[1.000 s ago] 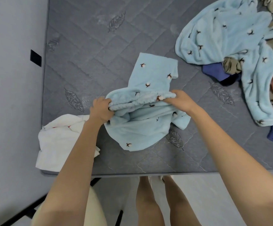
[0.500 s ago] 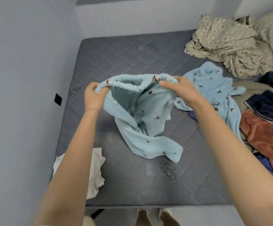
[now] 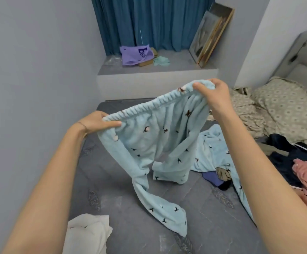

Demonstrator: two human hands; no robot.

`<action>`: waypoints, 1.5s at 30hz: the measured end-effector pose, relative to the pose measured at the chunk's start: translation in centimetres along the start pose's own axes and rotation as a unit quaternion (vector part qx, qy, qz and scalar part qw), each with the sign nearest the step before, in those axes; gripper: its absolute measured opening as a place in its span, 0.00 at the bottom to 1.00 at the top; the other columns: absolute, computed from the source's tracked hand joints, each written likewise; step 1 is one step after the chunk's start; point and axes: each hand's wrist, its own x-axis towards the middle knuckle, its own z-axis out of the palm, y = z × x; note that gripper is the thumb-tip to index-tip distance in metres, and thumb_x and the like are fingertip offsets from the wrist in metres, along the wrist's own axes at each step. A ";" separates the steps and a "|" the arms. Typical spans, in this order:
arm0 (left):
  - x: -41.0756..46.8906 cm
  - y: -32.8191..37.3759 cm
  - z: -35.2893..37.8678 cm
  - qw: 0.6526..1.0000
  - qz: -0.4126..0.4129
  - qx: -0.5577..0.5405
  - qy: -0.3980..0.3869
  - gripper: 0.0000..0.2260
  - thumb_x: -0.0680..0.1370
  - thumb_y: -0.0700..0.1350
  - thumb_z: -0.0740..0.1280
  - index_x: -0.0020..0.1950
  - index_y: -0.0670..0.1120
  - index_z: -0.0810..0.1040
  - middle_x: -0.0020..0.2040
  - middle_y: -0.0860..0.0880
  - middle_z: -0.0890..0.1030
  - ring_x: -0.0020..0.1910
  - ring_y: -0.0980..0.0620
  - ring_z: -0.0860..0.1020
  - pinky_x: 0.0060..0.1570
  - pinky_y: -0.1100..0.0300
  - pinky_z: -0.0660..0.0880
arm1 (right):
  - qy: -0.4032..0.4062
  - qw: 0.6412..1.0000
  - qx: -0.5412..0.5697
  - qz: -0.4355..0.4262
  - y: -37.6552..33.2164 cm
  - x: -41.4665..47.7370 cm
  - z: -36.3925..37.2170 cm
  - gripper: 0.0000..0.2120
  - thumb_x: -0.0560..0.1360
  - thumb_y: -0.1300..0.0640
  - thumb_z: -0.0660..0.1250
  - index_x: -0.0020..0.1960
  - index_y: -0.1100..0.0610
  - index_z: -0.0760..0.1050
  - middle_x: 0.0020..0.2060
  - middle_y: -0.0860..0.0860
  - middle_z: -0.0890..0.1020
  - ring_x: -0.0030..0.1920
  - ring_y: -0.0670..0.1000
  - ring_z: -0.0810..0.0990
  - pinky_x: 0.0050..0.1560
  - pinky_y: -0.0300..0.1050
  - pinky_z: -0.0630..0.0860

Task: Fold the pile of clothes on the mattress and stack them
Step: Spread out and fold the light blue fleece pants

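Head view shows left hand (image 3: 95,121) and right hand (image 3: 214,94) each pinching an end of the pants' (image 3: 160,143) waistband, held taut above the mattress (image 3: 130,208), likely so the legs hang straight for folding.

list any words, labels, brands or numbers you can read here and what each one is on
"B": a big dark letter on the purple bag on the window ledge; the smaller print beside it is too blurred to read.
Small white tag on the dark garment: too small to read.
Light blue trousers: no text, only small printed motifs.
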 end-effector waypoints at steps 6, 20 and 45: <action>0.3 -0.7 0.1 0.973 0.043 -0.216 -0.072 0.31 0.61 0.60 0.76 0.59 0.46 0.79 0.54 0.44 0.83 0.56 0.47 0.80 0.60 0.48 0.75 | -0.016 0.999 -0.026 0.016 -0.4 1.4 -2.1 0.09 0.69 0.63 0.74 0.40 0.55 0.75 0.36 0.52 0.79 0.38 0.51 0.77 0.42 0.46 0.75; 1.3 10.8 -1.2 0.785 0.221 -0.571 0.095 0.07 0.79 0.42 0.65 0.53 0.46 0.82 0.56 0.44 0.82 0.59 0.48 0.79 0.56 0.56 0.76 | 0.073 0.977 0.193 0.047 -6.4 2.0 -0.2 0.05 0.75 0.58 0.70 0.46 0.59 0.77 0.43 0.56 0.84 0.43 0.51 0.83 0.48 0.44 0.81; 5.5 6.6 12.4 0.895 -0.043 -0.426 0.129 0.05 0.75 0.43 0.69 0.43 0.44 0.75 0.44 0.46 0.78 0.45 0.48 0.76 0.45 0.57 0.75 | 0.017 0.962 0.121 0.245 5.5 -1.2 4.5 0.09 0.74 0.61 0.69 0.38 0.55 0.70 0.39 0.55 0.76 0.40 0.51 0.75 0.38 0.43 0.72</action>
